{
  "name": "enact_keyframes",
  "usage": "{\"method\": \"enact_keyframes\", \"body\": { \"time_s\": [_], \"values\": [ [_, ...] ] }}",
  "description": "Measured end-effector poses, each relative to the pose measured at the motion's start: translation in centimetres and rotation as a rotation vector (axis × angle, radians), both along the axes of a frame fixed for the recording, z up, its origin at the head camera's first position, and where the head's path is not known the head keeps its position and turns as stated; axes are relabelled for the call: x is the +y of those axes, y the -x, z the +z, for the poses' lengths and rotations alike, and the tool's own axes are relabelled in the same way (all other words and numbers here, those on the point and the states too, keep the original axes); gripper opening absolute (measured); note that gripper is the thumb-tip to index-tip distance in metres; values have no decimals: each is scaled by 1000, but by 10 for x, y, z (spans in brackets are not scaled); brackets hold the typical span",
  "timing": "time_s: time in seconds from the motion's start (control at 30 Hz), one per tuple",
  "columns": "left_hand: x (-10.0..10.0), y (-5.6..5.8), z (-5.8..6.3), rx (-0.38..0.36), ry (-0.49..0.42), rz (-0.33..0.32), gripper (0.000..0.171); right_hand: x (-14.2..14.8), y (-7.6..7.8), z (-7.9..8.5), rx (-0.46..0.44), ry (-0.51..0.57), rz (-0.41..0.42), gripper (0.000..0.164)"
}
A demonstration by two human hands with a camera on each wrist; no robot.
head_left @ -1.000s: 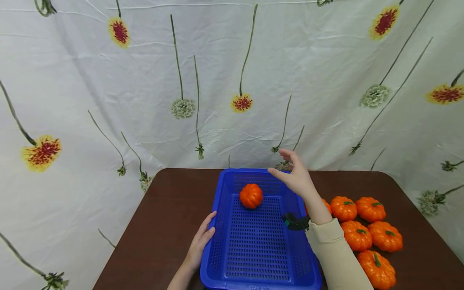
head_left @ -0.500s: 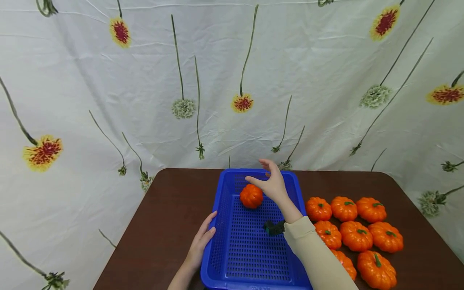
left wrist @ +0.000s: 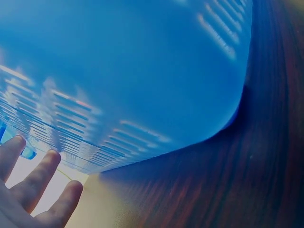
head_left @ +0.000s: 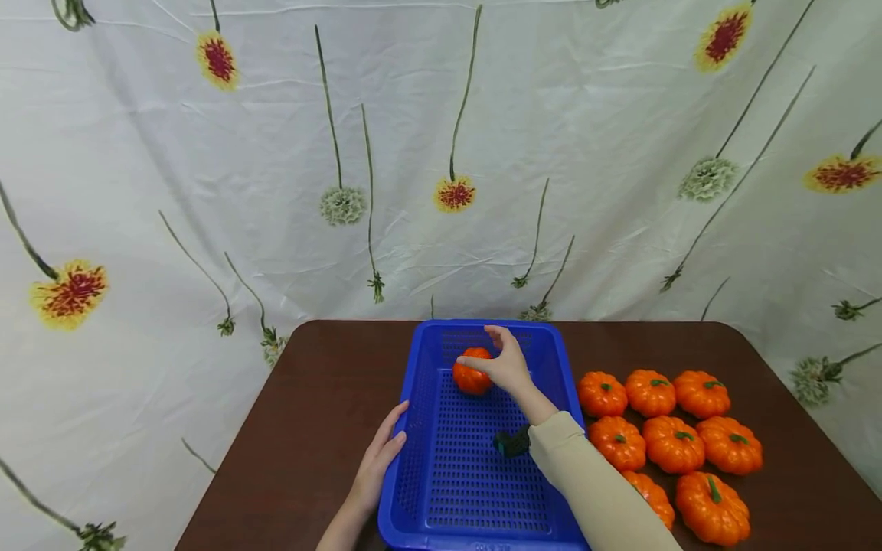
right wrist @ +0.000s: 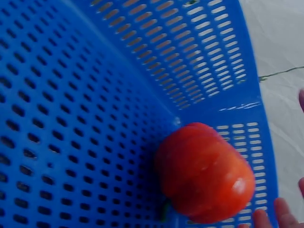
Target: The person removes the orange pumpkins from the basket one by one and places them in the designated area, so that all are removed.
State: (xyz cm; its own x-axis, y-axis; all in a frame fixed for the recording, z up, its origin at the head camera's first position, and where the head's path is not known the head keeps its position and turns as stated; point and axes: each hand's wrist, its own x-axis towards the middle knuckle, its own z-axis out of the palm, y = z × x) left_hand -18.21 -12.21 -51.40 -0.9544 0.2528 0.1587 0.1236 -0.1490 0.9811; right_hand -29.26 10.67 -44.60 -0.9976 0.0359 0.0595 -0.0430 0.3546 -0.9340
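Observation:
A small orange pumpkin [head_left: 472,376] sits in the far left part of a blue plastic basket [head_left: 482,528]; its green stem points down toward the basket floor in the right wrist view. My right hand [head_left: 508,363] is above this pumpkin [right wrist: 205,173], thumb and fingers spread apart around its upper right side. In the right wrist view the fingertips [right wrist: 282,213] show beside it, not closed on it. My left hand [head_left: 375,463] lies along the basket's left side, fingers extended by the rim. The left wrist view shows fingers [left wrist: 40,178] straight beside the slotted outer wall [left wrist: 142,85].
Several more orange pumpkins [head_left: 674,445] with green stems stand in rows right of the basket on the dark brown table [head_left: 296,428]. A pale floral cloth [head_left: 413,252] hangs behind the table's far edge. A black band [head_left: 511,442] is on my right wrist.
My right hand has come left from the basket's right rim and down to the pumpkin inside it. The left hand stays at the basket's left side.

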Motion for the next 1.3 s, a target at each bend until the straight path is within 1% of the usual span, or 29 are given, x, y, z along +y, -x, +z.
{"method": "enact_keyframes", "body": {
  "time_s": [0.23, 0.5, 0.6, 0.9, 1.07, 1.2, 1.3],
  "values": [
    [0, 0, 1, -9, -3, 5, 48, -4, 2, -12, -54, -68, 36, 80],
    [0, -1, 1, -6, 1, 4, 48, -5, 0, -14, -133, -109, 69, 84],
    [0, -1, 1, -3, 5, 8, 48, -5, 0, -16, -146, -113, 76, 84],
    [0, 0, 1, -1, -6, 0, 48, -6, 1, -22, -144, -177, 91, 89],
    [1, 0, 1, -5, -6, 2, 48, -6, 1, -24, -119, -216, 94, 86],
    [1, 0, 2, -4, -8, 0, 48, -6, 0, -25, -118, -221, 86, 84],
    [1, -1, 1, -8, -11, -3, 48, -6, 0, -23, -138, -195, 71, 82]
  ]
}}
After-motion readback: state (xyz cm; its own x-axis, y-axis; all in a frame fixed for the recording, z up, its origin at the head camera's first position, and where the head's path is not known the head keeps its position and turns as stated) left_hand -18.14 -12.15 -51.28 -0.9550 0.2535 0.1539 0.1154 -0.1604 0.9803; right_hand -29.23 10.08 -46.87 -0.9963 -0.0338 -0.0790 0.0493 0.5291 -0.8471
